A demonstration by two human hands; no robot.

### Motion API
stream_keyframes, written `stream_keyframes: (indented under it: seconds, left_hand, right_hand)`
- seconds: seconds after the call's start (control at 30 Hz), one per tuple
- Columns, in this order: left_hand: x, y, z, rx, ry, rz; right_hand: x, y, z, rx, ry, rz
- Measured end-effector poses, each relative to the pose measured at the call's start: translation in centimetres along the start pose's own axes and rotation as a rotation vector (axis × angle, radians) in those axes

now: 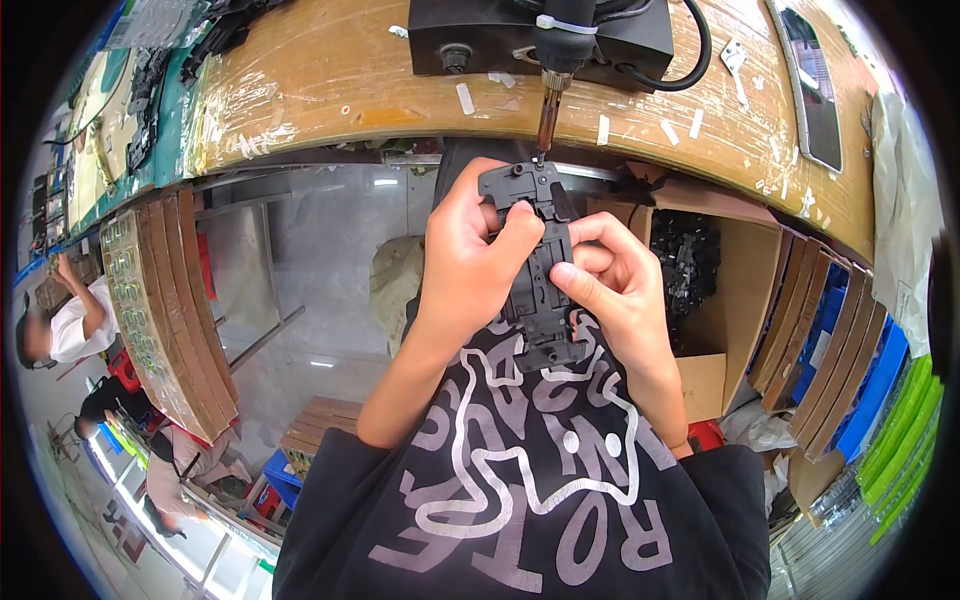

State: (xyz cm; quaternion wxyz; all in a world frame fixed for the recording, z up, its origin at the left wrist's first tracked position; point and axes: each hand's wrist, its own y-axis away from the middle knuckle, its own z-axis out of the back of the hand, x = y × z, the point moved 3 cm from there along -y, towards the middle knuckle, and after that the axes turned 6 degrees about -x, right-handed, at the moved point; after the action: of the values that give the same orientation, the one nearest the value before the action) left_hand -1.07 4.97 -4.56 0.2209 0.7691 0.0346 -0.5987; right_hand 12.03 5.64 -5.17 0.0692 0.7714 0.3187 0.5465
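Note:
A long black plastic part, moulded with ribs, slots and small holes, is held between both my hands, just in front of the bench edge. My left hand grips its upper left side, the thumb lying across its face. Lower on the right side, my right hand pinches it between thumb and bent fingers. Over the part's far end stands a screwdriver bit, coming down from a mounted electric driver. Its tip meets the part at a small hole or screw; which one is too small to tell.
On the wooden bench are a black control box, paper scraps and a phone. Beneath its edge, at right, a cardboard box holds many black parts. Stacked trays stand at left. Other people sit farther left.

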Motion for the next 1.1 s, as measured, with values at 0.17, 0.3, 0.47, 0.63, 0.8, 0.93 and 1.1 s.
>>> stream_keyframes:
  seconds: [0.17, 0.3, 0.47, 0.63, 0.8, 0.93, 1.1]
  left_hand:
    - [-0.32, -0.11, -0.1, 0.001, 0.008, 0.01]
    - [-0.25, -0.05, -0.01, 0.004, 0.01, 0.023]
    - [-0.1, 0.18, 0.11, 0.014, 0.014, 0.042]
    - [-0.25, 0.13, 0.04, 0.013, 0.011, 0.037]
    - [-0.32, -0.01, 0.03, 0.017, 0.011, 0.04]
    - [-0.11, -0.17, 0.08, 0.008, 0.01, 0.033]
    - [0.36, -0.53, 0.32, -0.009, -0.037, 0.045]
  right_hand:
    - [0.28, -0.09, -0.18, -0.002, -0.002, -0.009]
    - [0.31, -0.08, -0.21, 0.005, -0.004, -0.013]
    - [0.16, 0.15, -0.13, 0.002, -0.001, -0.028]
    - [0.46, 0.15, -0.27, 0.006, -0.01, -0.03]
    - [0.27, 0.02, -0.17, 0.002, -0.031, -0.022]
    - [0.37, -0.17, -0.21, 0.006, -0.017, -0.021]
    - [-0.38, -0.68, 0.06, -0.009, 0.003, -0.039]
